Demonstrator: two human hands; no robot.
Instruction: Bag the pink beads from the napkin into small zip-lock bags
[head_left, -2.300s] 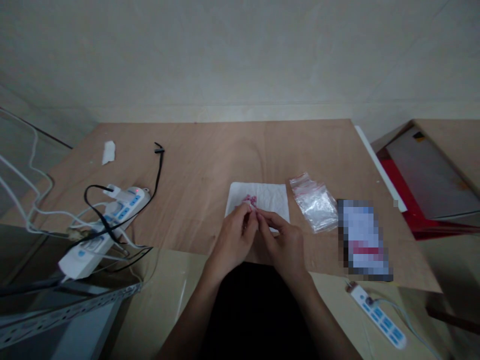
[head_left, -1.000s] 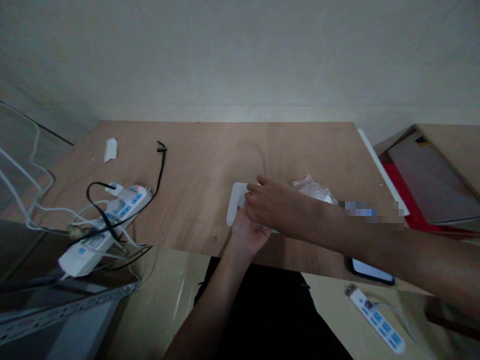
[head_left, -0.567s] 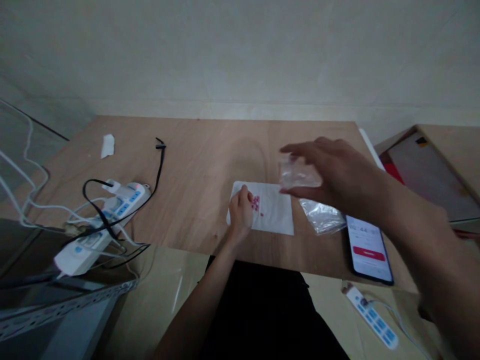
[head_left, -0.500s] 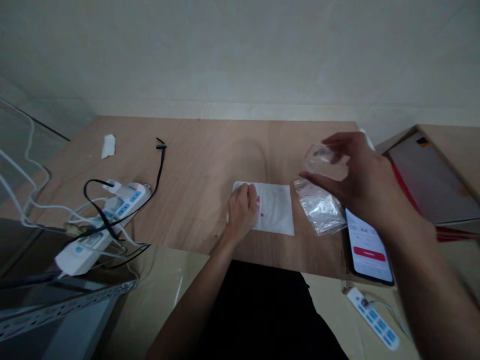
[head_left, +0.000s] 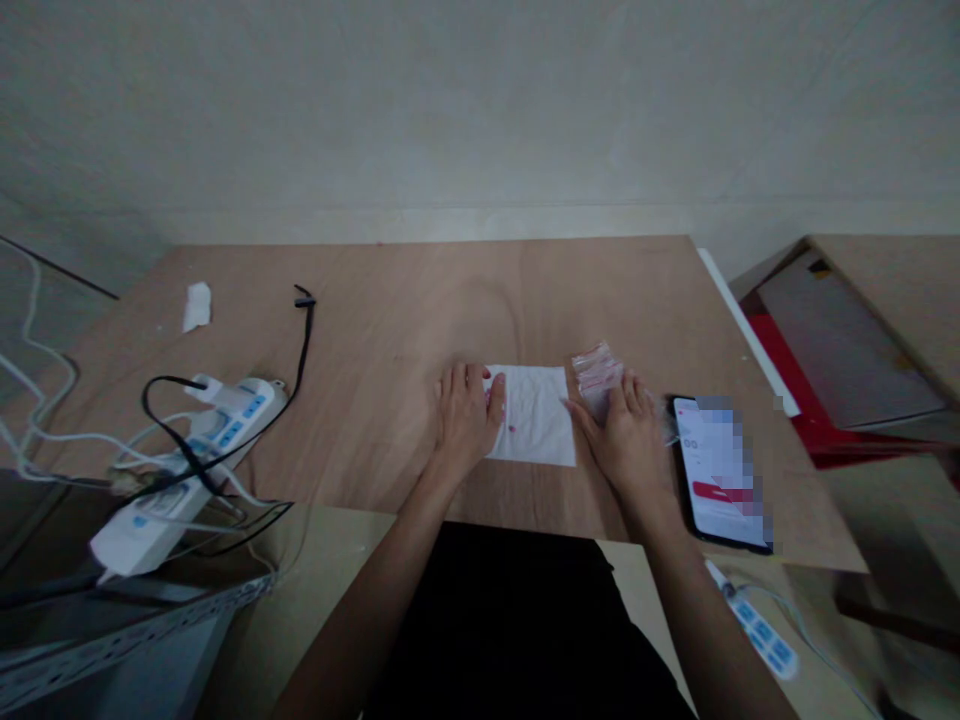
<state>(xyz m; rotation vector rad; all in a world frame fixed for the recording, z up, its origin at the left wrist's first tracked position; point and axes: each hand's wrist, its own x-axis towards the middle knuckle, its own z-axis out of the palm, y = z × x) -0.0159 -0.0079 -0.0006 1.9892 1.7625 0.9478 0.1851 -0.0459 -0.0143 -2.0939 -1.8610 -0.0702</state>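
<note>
A white, slightly creased square sheet (head_left: 538, 412) with small pink marks lies flat on the wooden table (head_left: 375, 400). Over its left edge rests my left hand (head_left: 463, 420), fingers extended and thumb apart, holding nothing visible. My right hand (head_left: 624, 440) lies palm down just beyond the sheet's right edge, on top of clear plastic bags (head_left: 598, 370) with reddish lines along their upper edge. Its fingers are stretched out, and the thumb points toward the sheet. The hand hides much of the bags.
A phone (head_left: 716, 470) lies to the right of my right hand. At the left sits a white power strip (head_left: 187, 480) tangled with cables, near a white scrap (head_left: 197, 306). A red and grey box (head_left: 847, 330) stands at far right. Another power strip (head_left: 761, 630) is below the table edge.
My right hand has come down from the air, where it held a clear plastic bag, onto the bags on the table. My left hand has loosened from a fist to extended fingers.
</note>
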